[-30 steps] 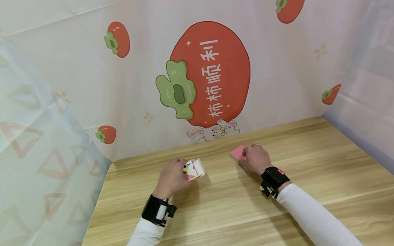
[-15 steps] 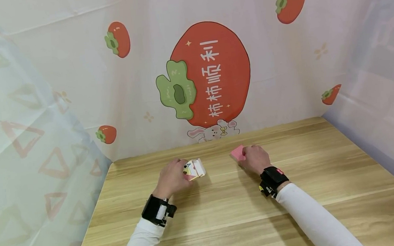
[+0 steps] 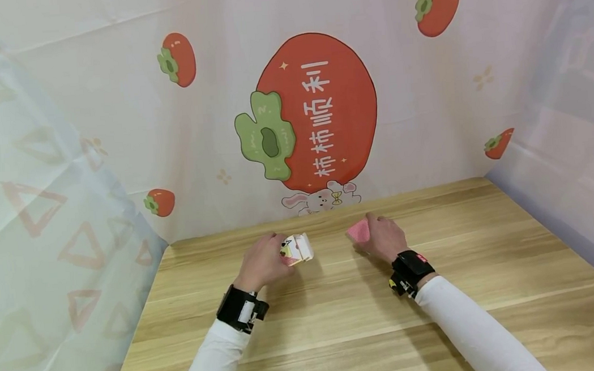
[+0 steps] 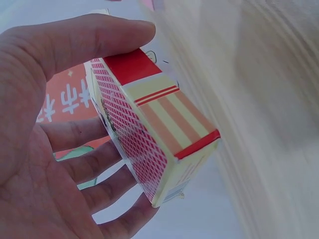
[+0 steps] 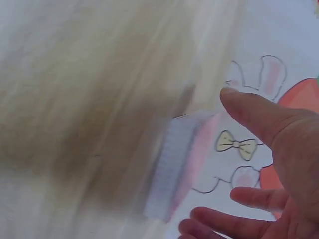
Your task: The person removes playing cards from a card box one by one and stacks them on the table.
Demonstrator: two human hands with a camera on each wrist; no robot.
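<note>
So, left hand (image 3: 263,261) pinches the card box (image 4: 149,124), partly hiding it; right hand (image 3: 387,239) is spread beside the blurry card deck (image 5: 177,167).

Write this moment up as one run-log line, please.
left hand: grips opened card box | right hand: open, beside card deck | place: wooden table

I see the person's L forearm (image 3: 213,358) pointing approx. 1 o'clock, L hand (image 3: 263,260) gripping, thumb (image 4: 109,36) opp. fingers (image 4: 77,133); R forearm (image 3: 479,325) betw. 10 & 11 o'clock, R hand (image 3: 387,239) loose, thumb & fingers apart.
</note>
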